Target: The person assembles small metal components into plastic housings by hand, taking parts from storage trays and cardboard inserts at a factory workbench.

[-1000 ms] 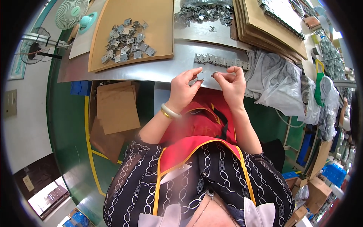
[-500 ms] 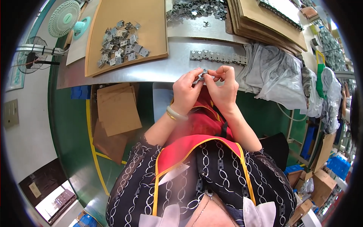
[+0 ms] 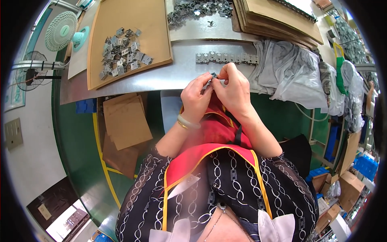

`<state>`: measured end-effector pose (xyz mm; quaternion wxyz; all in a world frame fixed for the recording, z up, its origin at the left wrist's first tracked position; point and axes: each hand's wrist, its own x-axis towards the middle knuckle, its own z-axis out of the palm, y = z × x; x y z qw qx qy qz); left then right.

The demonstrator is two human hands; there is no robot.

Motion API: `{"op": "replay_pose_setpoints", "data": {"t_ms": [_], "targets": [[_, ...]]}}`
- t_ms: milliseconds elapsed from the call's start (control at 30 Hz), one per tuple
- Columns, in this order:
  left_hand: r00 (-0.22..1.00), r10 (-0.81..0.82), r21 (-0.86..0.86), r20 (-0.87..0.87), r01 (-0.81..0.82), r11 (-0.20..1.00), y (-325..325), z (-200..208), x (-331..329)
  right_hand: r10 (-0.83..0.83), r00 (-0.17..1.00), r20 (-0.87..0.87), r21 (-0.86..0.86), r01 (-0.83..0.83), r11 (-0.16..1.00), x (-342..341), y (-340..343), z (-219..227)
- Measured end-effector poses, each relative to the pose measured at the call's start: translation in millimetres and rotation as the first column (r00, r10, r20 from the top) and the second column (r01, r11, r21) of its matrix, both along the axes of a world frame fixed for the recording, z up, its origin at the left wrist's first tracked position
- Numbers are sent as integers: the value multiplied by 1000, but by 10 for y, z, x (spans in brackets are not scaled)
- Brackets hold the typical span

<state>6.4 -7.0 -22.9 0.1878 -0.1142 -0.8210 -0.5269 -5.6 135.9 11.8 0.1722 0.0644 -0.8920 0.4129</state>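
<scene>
Both my hands meet in front of the steel bench's near edge, around a small metal bracket (image 3: 213,76). My left hand (image 3: 194,97), with a pale bangle (image 3: 188,122) at its wrist, pinches the piece from the left. The thumb and forefinger of my right hand (image 3: 233,86) close on its other side. Fingers cover most of the bracket. Just beyond my hands, a row of small metal brackets (image 3: 227,58) lies on the steel bench (image 3: 183,72). To the left, a loose heap of similar brackets (image 3: 124,52) sits in a shallow cardboard tray (image 3: 155,24).
At the back is a pile of dark metal parts (image 3: 201,12), with stacked cardboard sheets (image 3: 274,24) to its right. Grey-white plastic bags (image 3: 290,72) drape over the bench's right edge, beside a hanging power driver (image 3: 325,82). A green fan (image 3: 60,31) stands far left.
The view has shifted slightly, so the bench and tray sit a little further left. My hands still hold the bracket, and the right hand has tilted, its fingers higher over the piece.
</scene>
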Motion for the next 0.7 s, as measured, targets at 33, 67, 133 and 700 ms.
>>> {"op": "replay_pose_setpoints", "data": {"t_ms": [33, 67, 133, 700], "targets": [[1000, -2, 0, 0, 2, 1000, 2, -8, -1, 11, 1000, 5, -3, -11, 1000, -7, 4, -5], [1000, -3, -6, -15, 3, 1000, 3, -19, -2, 10, 1000, 5, -3, -10, 1000, -14, 10, -9], [1000, -4, -13, -30, 4, 1000, -1, -51, -6, 35, 999, 10, 24, -35, 999, -26, 22, -19], [998, -59, 106, -1, 59, 993, -24, -102, 15, 67, 965, 254, -237, -6, 972, -30, 101, -35]]}}
